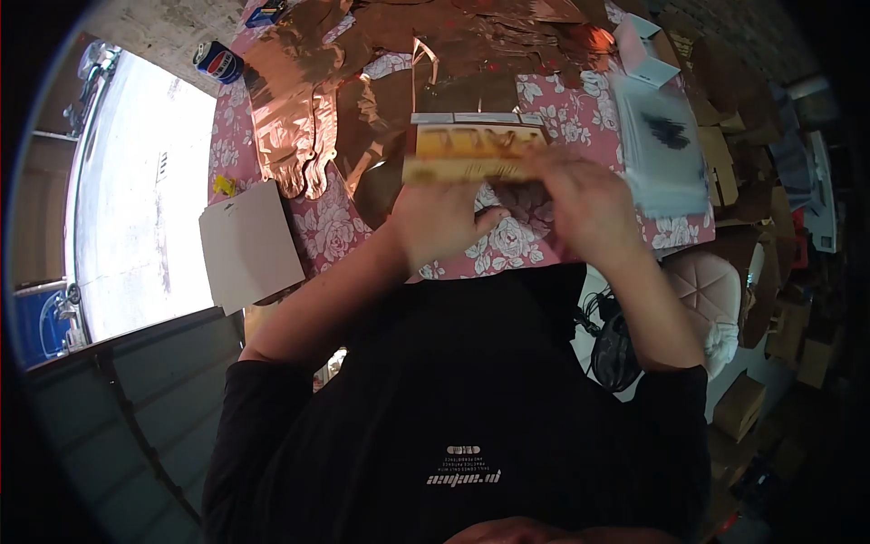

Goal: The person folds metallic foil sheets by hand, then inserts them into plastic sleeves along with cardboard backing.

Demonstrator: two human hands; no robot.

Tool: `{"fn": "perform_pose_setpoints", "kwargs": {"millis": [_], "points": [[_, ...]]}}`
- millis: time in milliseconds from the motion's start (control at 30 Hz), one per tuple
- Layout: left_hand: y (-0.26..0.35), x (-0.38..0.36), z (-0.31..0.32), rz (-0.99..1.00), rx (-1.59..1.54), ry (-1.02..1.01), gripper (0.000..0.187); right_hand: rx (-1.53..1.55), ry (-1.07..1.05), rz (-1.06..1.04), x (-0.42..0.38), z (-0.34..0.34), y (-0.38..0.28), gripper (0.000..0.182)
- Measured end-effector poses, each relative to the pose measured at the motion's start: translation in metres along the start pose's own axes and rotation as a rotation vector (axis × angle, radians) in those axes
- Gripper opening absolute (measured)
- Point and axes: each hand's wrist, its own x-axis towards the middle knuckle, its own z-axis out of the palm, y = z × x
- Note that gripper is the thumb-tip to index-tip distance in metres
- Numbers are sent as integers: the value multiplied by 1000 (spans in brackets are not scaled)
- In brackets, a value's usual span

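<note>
A flat yellow printed card or packet [476, 154], blurred by motion, is held up over the table in front of me. My left hand [439, 219] grips its lower left edge, fingers hidden behind it and thumb stretched to the right. At its right edge, the fingers of my right hand [587, 201] close on the corner, smeared by movement. Just beyond it lie shiny copper-coloured foil pieces [376, 136], some with cut, finger-like ends [308, 159].
A floral pink tablecloth [326, 227] covers the table. To the right is a stack of clear plastic sleeves [666, 150], with a white open box [645, 50] behind. At left are a cardboard sheet [251, 245] and a blue can [219, 62]. A stool [707, 290] stands at right.
</note>
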Motion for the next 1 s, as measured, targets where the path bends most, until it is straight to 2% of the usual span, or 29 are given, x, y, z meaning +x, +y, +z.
{"fn": "perform_pose_setpoints", "kwargs": {"millis": [67,100,167,300,367,433,533,600,700,867,1000], "points": [[0,-2,2,-44,-222,-108,72,-9,1,-36,-5,14,-5,45],[-1,-3,6,-44,-218,-109,72,-23,-1,-74,-6,18,-5,48],[-4,-4,14,62,-98,103,66,5,-37,-58,-2,24,2,48],[-1,-4,6,54,-129,165,65,96,-196,30,21,11,8,45],[4,-2,-7,-63,-161,-76,60,56,-156,0,32,9,5,46],[4,-2,-10,-58,-160,-82,59,16,-115,-25,43,18,7,47],[5,-1,-10,-57,-171,-90,57,158,-54,3,64,59,33,48],[4,-1,-8,-65,-183,-90,57,108,-144,76,74,71,42,50],[0,-1,-3,-14,-152,-22,56,46,-206,74,77,67,41,48],[0,-3,2,7,-173,86,56,29,-225,61,81,70,47,46],[2,-2,-5,-27,-155,-12,61,-25,-289,63,89,67,50,45]]}}
